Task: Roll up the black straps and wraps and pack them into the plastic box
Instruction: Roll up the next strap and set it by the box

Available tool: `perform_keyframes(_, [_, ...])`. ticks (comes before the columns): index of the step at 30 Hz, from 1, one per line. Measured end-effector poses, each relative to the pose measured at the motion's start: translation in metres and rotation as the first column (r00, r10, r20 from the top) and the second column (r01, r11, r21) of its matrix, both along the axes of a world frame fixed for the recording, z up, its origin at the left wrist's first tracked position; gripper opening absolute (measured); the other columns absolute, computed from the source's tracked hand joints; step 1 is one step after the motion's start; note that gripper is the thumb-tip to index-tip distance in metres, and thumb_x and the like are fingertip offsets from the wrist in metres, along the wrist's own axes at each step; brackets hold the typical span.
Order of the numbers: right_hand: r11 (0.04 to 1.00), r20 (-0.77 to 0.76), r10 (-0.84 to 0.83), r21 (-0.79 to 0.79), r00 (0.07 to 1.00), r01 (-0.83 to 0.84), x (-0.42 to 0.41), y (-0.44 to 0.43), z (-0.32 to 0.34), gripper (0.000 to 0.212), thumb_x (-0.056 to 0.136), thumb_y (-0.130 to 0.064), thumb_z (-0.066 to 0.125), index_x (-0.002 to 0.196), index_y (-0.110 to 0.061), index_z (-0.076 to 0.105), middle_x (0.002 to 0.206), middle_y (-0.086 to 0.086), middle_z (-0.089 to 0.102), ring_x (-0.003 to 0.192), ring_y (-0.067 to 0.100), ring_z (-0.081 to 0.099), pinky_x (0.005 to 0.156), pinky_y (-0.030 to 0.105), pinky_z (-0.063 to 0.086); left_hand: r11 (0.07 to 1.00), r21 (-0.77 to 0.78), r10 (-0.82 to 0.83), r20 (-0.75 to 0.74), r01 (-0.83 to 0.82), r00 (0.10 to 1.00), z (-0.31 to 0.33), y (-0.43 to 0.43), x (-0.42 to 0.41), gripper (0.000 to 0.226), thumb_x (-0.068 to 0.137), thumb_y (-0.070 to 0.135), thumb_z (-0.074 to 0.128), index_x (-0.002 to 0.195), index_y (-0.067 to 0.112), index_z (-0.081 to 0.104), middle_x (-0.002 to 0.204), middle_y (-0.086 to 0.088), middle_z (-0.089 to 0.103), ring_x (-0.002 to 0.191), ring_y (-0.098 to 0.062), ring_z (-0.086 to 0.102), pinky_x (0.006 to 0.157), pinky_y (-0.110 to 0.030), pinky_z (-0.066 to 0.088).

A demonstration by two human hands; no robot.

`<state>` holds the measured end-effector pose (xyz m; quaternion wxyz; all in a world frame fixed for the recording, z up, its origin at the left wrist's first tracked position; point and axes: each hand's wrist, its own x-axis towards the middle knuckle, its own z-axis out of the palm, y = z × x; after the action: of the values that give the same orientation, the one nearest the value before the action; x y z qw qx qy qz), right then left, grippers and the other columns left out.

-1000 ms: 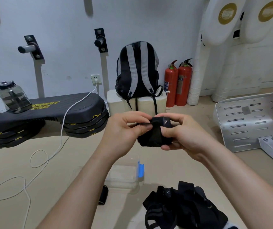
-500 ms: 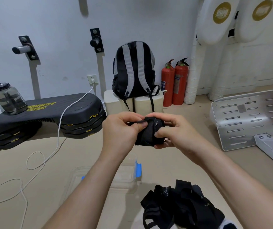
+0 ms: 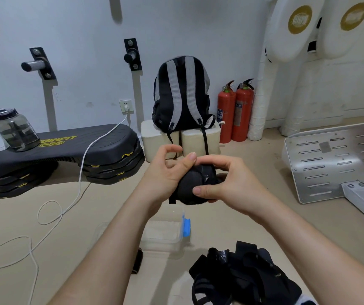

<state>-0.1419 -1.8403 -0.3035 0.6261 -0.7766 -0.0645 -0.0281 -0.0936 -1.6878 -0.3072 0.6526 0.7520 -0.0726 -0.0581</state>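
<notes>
Black wrap (image 3: 189, 188): compact roll, loose tail

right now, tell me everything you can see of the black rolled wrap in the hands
The black fabric wrap is rolled into a fat, soft-looking matte bundle, with a short loose end hanging at its lower left. It is held in the air; the clear plastic box with a blue clip sits lower in view. The right hand grips it, thumb across the front; the left hand lays its thumb over the top, fingers lifted off.
</notes>
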Motion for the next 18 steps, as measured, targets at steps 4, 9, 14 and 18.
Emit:
perform_keyframes(4, [0.997, -0.021, 0.020, 0.077, 1.000, -0.019, 0.001, -0.006, 0.003, 0.043, 0.073, 0.002, 0.081, 0.098, -0.031, 0.074, 0.098, 0.000, 0.070, 0.078, 0.012, 0.069, 0.059, 0.025, 0.054, 0.974, 0.087, -0.196, -0.132, 0.208, 0.972, 0.006, 0.011, -0.003, 0.059, 0.083, 0.069, 0.043, 0.108, 0.024, 0.071, 0.101, -0.006, 0.074, 0.088, -0.022, 0.073, 0.066, -0.037, 0.057])
perform_keyframes(9, [0.967, -0.088, 0.024, 0.253, 0.996, -0.001, 0.004, -0.013, 0.002, 0.018, 0.086, -0.016, 0.073, 0.102, -0.024, 0.073, 0.098, 0.004, 0.073, 0.084, 0.019, 0.072, 0.063, 0.028, 0.054, 0.984, 0.030, -0.176, 0.057, 0.175, 0.983, 0.008, 0.008, -0.012, 0.026, 0.087, 0.039, 0.065, 0.107, 0.024, 0.070, 0.103, -0.006, 0.069, 0.084, -0.021, 0.073, 0.063, -0.041, 0.061])
perform_keyframes(14, [0.922, -0.186, 0.076, 0.388, 0.980, 0.002, 0.005, -0.009, -0.004, 0.027, 0.089, -0.020, 0.069, 0.116, -0.021, 0.067, 0.107, 0.010, 0.070, 0.090, 0.026, 0.073, 0.066, 0.030, 0.056, 0.997, 0.010, -0.072, 0.266, 0.072, 0.961, 0.003, 0.000, -0.012, 0.017, 0.092, 0.018, 0.067, 0.109, 0.019, 0.071, 0.097, -0.007, 0.069, 0.082, -0.018, 0.068, 0.055, -0.027, 0.055])
perform_keyframes(18, [0.940, -0.056, -0.041, 0.337, 0.998, 0.057, 0.007, -0.004, -0.006, 0.024, 0.091, -0.008, 0.067, 0.110, -0.021, 0.068, 0.098, 0.006, 0.068, 0.086, 0.027, 0.071, 0.061, 0.031, 0.056, 0.996, -0.044, -0.063, 0.220, 0.075, 0.973, 0.002, -0.006, -0.015, 0.016, 0.094, 0.020, 0.063, 0.109, 0.025, 0.066, 0.096, 0.003, 0.069, 0.078, -0.010, 0.067, 0.057, -0.029, 0.057])
